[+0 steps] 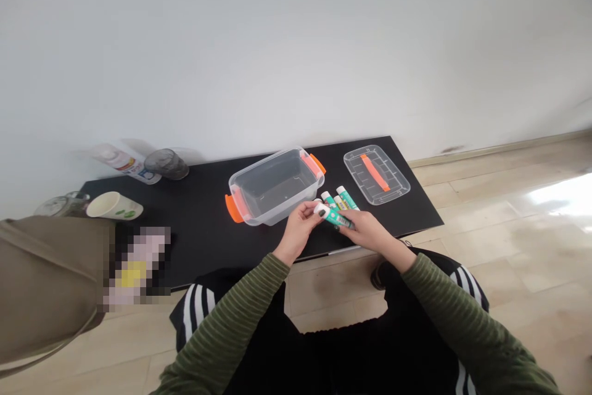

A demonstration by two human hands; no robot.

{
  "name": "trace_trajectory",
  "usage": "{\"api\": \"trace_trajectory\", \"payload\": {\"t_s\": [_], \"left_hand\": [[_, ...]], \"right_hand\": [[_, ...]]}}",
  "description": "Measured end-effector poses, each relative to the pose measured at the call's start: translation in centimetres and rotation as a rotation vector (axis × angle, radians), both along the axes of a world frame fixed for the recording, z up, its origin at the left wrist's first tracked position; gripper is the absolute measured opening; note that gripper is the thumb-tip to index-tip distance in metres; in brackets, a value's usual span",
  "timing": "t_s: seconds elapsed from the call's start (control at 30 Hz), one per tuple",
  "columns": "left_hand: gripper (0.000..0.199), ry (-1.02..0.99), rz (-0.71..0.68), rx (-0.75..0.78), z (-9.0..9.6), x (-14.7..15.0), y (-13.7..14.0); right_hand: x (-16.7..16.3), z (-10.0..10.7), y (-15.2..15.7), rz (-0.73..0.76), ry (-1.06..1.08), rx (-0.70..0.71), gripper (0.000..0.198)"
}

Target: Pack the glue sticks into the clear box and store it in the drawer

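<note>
A green and white glue stick (337, 216) lies across my two hands at the front of the black table. My right hand (367, 232) is closed around its far right end. At its white cap, the fingers of my left hand (300, 228) are pinched together. Just behind my fingers, several more glue sticks (348, 198) lie close together, partly hidden by the held one. Left of them stands a clear plastic box (277, 188) with orange latches, its top uncovered. Its clear lid (395, 182) with an orange handle rests flat on the right.
The black table (198, 222) backs onto a white wall. On its left are a paper cup (115, 206), a dark glass (166, 164), a white spray bottle (127, 162) and a clear jar (60, 204). A brown bag (50, 284) covers the left corner beside a blurred-out item.
</note>
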State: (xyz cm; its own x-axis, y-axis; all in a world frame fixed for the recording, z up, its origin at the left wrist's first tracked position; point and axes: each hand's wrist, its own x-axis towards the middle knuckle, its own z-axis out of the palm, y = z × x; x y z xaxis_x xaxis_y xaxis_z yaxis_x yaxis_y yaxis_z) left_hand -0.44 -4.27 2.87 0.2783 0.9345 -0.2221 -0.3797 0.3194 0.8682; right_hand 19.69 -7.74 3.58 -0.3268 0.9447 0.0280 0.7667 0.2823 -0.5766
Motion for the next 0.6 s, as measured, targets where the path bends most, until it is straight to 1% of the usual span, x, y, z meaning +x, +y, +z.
{"api": "trace_trajectory", "payload": {"t_s": [0.1, 0.17, 0.23, 0.3, 0.37, 0.43, 0.5, 0.6], "left_hand": [[0.037, 0.106, -0.034, 0.114, 0.2, 0.4, -0.1], [0.038, 0.173, -0.006, 0.174, 0.1, 0.2, 0.1], [0.037, 0.256, 0.033, 0.216, -0.1, -0.2, 0.5], [0.032, 0.394, 0.045, 0.266, -0.2, -0.7, 0.9], [0.027, 0.585, 0.011, 0.341, -0.3, -1.3, 1.1], [0.027, 0.785, -0.046, 0.429, -0.4, -1.7, 1.1], [0.029, 0.944, -0.091, 0.497, -0.6, -2.0, 1.1], [0.029, 1.073, -0.118, 0.547, -1.1, -2.3, 1.3]], "right_hand": [[-0.2, 0.2, 0.0, 0.024, -0.144, -0.022, 0.028], [0.1, 0.3, 0.4, -0.014, -0.182, 0.004, 0.029], [0.7, 0.4, 1.0, -0.094, -0.205, 0.024, 0.031], [1.5, 0.3, 1.8, -0.201, -0.238, 0.022, 0.029], [2.3, 0.0, 2.7, -0.316, -0.284, 0.0, 0.028], [3.0, -0.4, 3.5, -0.405, -0.341, -0.038, 0.028], [3.4, -0.9, 4.1, -0.462, -0.389, -0.084, 0.027], [3.7, -1.6, 4.5, -0.497, -0.425, -0.121, 0.028]]}}
